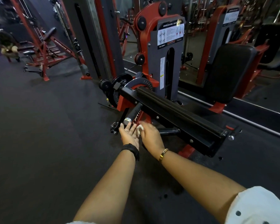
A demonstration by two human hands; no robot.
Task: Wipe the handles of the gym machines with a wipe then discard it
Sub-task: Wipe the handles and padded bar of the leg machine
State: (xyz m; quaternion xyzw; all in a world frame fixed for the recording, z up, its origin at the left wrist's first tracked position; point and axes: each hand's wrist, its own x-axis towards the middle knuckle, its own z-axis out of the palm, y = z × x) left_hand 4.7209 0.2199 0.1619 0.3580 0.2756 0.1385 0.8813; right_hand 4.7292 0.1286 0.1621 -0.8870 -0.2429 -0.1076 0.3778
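1. here, the left hand (pixel 129 134) lies palm up, its fingers (pixel 127 126) straight and released, the tips just beside the chrome cap of the handle (pixel 134 113).
2. the handle is a black grip that sticks out of the red and black leg curl machine (pixel 168 62) toward 7 o'clock, and it sits at 12 o'clock of the left hand.
3. the right hand (pixel 150 135) is blurred. it is clenched on a small crumpled white wipe (pixel 140 127) at its thumb side.
4. the wipe lies between the two hands, at 4 o'clock of the chrome cap and near it. i cannot tell whether it touches the handle.
5. the hands lie side by side, the right one against the edge of the left palm.
6. a black watch (pixel 131 150) is on the left wrist, a gold bracelet (pixel 163 155) on the right, and a white dotted sleeve (pixel 257 206) shows at 5 o'clock of the view.
7. a long black roller pad (pixel 176 107) runs across the machine from 10 to 4 o'clock, with a black back pad (pixel 229 73) upright at 2 o'clock.
8. the dark floor (pixel 39 126) spreads out at 9 o'clock.
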